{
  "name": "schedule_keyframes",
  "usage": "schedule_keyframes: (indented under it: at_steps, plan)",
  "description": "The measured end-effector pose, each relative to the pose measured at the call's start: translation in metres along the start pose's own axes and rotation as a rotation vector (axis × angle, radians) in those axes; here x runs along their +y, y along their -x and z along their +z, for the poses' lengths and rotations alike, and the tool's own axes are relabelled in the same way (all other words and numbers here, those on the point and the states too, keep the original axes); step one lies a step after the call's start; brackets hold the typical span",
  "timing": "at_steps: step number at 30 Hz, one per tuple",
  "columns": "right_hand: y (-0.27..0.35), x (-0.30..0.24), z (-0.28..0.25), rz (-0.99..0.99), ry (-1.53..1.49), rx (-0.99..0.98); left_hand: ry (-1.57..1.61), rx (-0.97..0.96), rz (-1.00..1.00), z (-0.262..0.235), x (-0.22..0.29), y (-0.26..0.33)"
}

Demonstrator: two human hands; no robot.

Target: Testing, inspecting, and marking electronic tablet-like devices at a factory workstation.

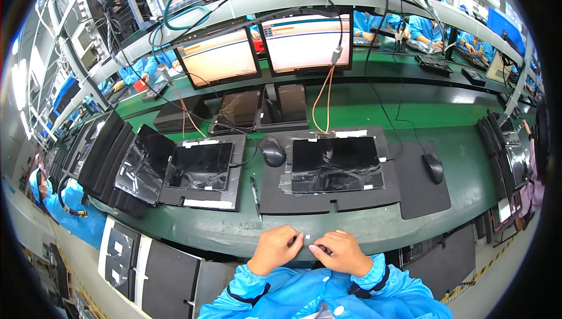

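Hands sit low at the near bench edge, clock read from the gap between them. Your left hand (278,250) has fingers curled in, thumb close to the forefinger, narrow. Your right hand (342,253) mirrors it, thumb and forefinger bent toward the left, also narrow. Can't tell if either grips anything. A tiny white piece (307,237) shows in the gap, right beside your left thumb; can't tell if it's pinched or lying on the green bench (386,232).

Big dark screen (336,165) is at your 12 to 1, flat on a black board (284,203), clear film poking out past its sides. An orange cable drops to its top edge from a grey plug (336,55). Smaller dark screen (202,165) at your 10, flat on its own board, white strip (208,203) along the near side.

Pen (255,196) lies between the two boards at your 10 to 11, nearest your left hand. One black mouse (272,151) at 11, upper left of the big screen; another mouse (433,168) at 2, on a dark mat (424,199).

Two lit monitors (307,44) stand behind, 11 and 12. Co-worker in blue (73,208) at your 9.
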State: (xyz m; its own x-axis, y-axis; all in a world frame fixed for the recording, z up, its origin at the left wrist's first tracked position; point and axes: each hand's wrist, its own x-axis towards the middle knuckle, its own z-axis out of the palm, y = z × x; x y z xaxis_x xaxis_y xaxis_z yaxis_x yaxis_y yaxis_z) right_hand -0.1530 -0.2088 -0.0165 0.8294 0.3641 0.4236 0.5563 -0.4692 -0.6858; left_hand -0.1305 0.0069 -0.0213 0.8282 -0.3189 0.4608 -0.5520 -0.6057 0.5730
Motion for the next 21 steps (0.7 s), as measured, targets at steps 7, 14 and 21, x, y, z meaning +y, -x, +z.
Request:
schedule_keyframes:
  at_steps: [7,14,21]
  plan:
    - [-0.019,0.039,-0.135,-0.088,0.2,0.229,-0.129,-0.441,-0.007,-0.031,0.039,-0.025]
    - [-0.072,0.124,-0.181,-0.045,0.597,0.179,-0.334,-0.185,0.226,0.03,0.041,-0.077]
    - [-0.073,0.177,-0.162,-0.086,0.557,0.23,-0.369,-0.118,0.22,0.072,0.023,-0.08]
